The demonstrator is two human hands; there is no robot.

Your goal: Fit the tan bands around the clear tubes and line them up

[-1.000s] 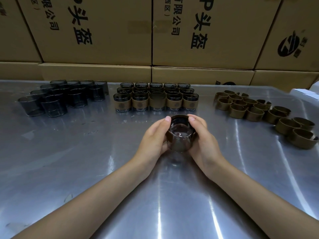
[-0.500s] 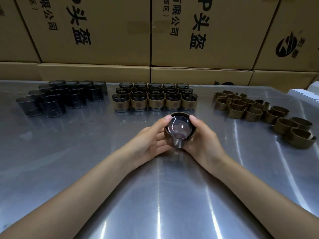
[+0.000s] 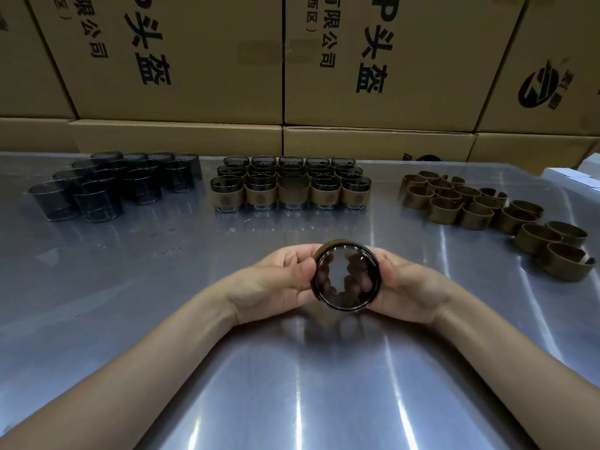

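I hold one clear smoky tube (image 3: 345, 278) tipped toward me, so I look straight into its round end. A tan band shows as a thin edge along its far rim. My left hand (image 3: 279, 284) grips its left side with the thumb on the rim. My right hand (image 3: 406, 287) grips the right side, and fingers show through the glass. Several banded tubes (image 3: 290, 186) stand in rows at the back middle. Bare clear tubes (image 3: 113, 186) cluster at the back left. Loose tan bands (image 3: 487, 209) lie at the back right.
The work surface is a shiny metal table (image 3: 292, 384). Stacked cardboard boxes (image 3: 292, 60) wall off the back edge. A white box corner (image 3: 571, 180) sits at the far right.
The tube has tipped over from near upright, so its open end now faces me. Both hands have shifted round its sides and drawn a little closer to me.
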